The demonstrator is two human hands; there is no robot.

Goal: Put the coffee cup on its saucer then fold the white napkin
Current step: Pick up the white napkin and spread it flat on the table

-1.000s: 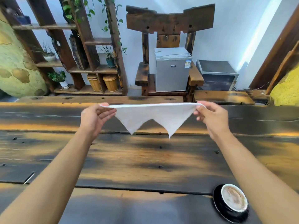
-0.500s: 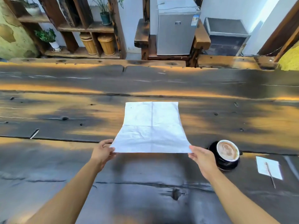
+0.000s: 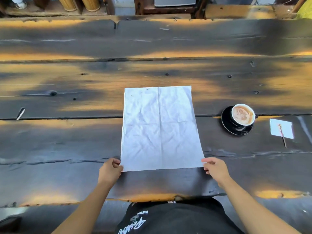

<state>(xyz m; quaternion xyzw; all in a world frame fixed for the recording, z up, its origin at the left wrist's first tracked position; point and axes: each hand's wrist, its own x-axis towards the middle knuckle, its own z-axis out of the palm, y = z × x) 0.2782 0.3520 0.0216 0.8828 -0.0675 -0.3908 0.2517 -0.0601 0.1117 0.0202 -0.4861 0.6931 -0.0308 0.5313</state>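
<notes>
White rectangular cloth napkin [image 3: 159, 128] is lying spread flat on the dark weathered wooden plank table [image 3: 67, 146], long axis running near-to-far, roughly centre of the scene. It is wrinkled, with a crease line running down its middle from far edge to near edge. Still unfolded.

Left hand [image 3: 110, 171] is pinching the napkin's near left corner, fingers curled around the edge. Right hand [image 3: 215, 168] is pinching the near right corner, thumb on top of the fabric, fingers curled beside it. Both forearms are reaching in from the near edge of the table. Near edge of the napkin is sitting just at the hands; can't tell whether that edge is lifted slightly or touching the wood.

Black ceramic coffee cup [image 3: 242, 116] with a pale foam-topped drink is sitting on its black round saucer [image 3: 228, 125], to the right of the napkin and well apart from it. Cup is upright, placed toward the far right part of the saucer.

Further right, a small white paper square [image 3: 281, 128] is lying flat with a thin wooden stick [image 3: 282, 135] resting across it, near end of the stick sticking out past the paper onto the table.

A black printed garment [image 3: 168, 218] is showing below the near table edge.
</notes>
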